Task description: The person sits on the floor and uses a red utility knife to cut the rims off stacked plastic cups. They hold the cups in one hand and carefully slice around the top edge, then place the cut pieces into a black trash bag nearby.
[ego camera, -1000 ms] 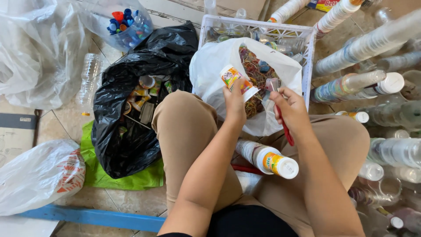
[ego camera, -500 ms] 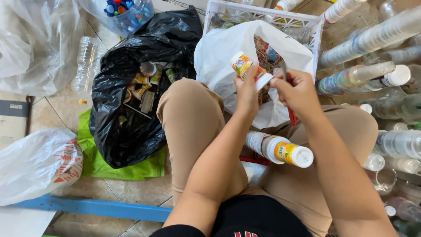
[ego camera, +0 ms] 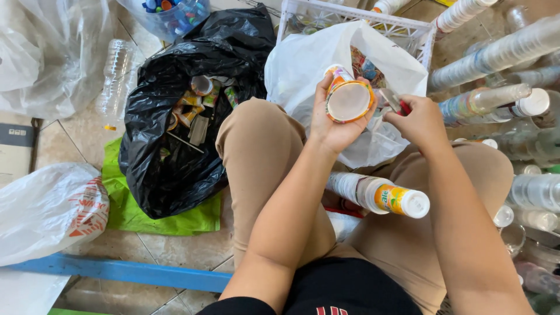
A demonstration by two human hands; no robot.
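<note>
Head view: left hand (ego camera: 333, 119) grips small plastic cup (ego camera: 348, 96), white base up; right hand (ego camera: 419, 119) clenched on red-handled tool (ego camera: 398, 104), over white bag (ego camera: 303, 64).

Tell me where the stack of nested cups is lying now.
In the head view, the stack of cups lies on its side across the person's lap, just below the left hand and the single cup it holds.

A makeshift recycling-sorting spot on a tiled floor (ego camera: 175, 248) — stacked plastic cups (ego camera: 501, 52), a black rubbish bag (ego camera: 175, 169) of scraps, a tub of bottle caps (ego camera: 172, 11).
</note>
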